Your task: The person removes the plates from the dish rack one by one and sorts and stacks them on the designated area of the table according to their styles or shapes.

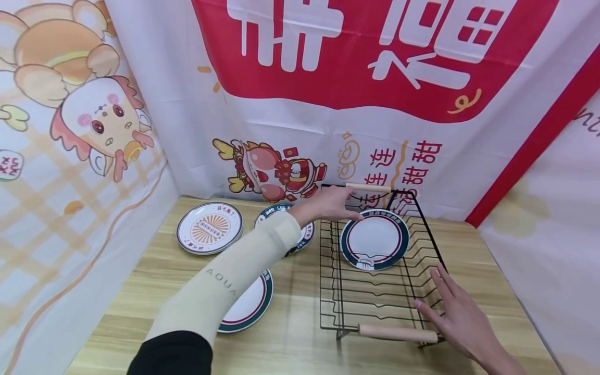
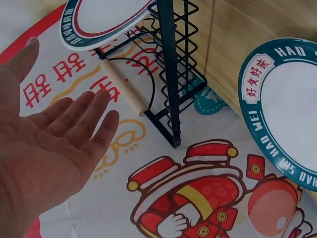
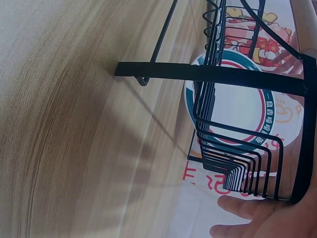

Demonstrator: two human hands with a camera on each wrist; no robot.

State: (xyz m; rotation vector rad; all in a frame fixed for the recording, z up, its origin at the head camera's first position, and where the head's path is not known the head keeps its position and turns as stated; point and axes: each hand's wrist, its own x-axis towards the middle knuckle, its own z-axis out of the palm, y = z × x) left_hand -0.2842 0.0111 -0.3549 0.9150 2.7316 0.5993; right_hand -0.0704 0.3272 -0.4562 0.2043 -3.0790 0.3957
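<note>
A round white plate with a dark green rim (image 1: 375,242) stands leaning in the far part of a black wire dish rack (image 3: 247,79). Just left of its upper edge is my left hand (image 1: 328,202), fingers extended; in the left wrist view the palm (image 2: 54,148) faces up and holds nothing, apart from the plate (image 2: 106,20). Over the rack's near right side lies my right hand (image 1: 461,312), its fingers straight and touching the side frame. Part of that hand is hidden behind the wires in the right wrist view.
A white plate with an orange sunburst (image 1: 210,228) lies at the back left of the wooden table (image 1: 290,349). Two green-rimmed plates, one nearer (image 1: 253,307) and one behind (image 2: 292,109), are partly covered by the left arm. A printed cloth (image 1: 187,146) hangs behind.
</note>
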